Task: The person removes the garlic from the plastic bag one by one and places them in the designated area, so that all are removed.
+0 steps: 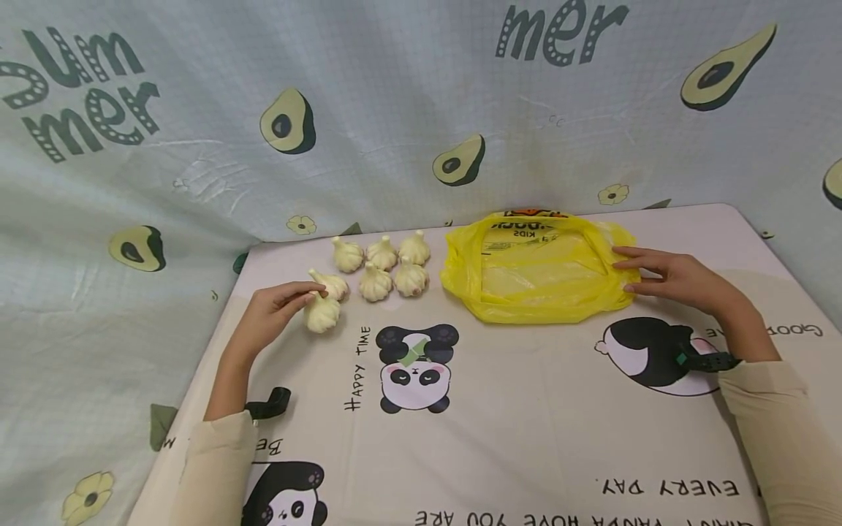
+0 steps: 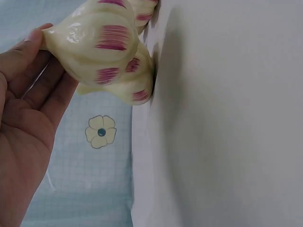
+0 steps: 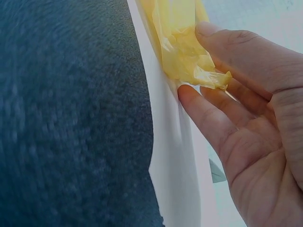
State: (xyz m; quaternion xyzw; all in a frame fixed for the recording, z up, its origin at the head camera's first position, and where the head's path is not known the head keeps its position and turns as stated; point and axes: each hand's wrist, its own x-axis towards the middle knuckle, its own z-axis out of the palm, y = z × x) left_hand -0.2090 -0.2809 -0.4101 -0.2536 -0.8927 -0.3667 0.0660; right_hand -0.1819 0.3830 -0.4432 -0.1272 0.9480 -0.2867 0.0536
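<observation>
My left hand (image 1: 268, 314) pinches a garlic bulb (image 1: 322, 314) by its pale stem, thumb against the fingers. In the left wrist view the held garlic bulb (image 2: 97, 42) shows purple streaks and lies tilted, overlapping other bulbs behind it. Another bulb (image 1: 330, 285) sits right behind it in the head view. At the right, my right hand (image 1: 684, 277) touches the side of a yellow plastic bag (image 1: 546, 310), its fingers spread and fairly straight. The right wrist view shows the bag's crumpled edge (image 3: 189, 56) by the thumb and fingers. The bag lies with its mouth spread wide.
Several more garlic bulbs (image 1: 376, 281) stand in two rows left of the bag. The panda-print tablecloth (image 1: 500, 424) covers the table. Behind it hangs an avocado-print curtain (image 1: 381, 88), close to the table's far edge.
</observation>
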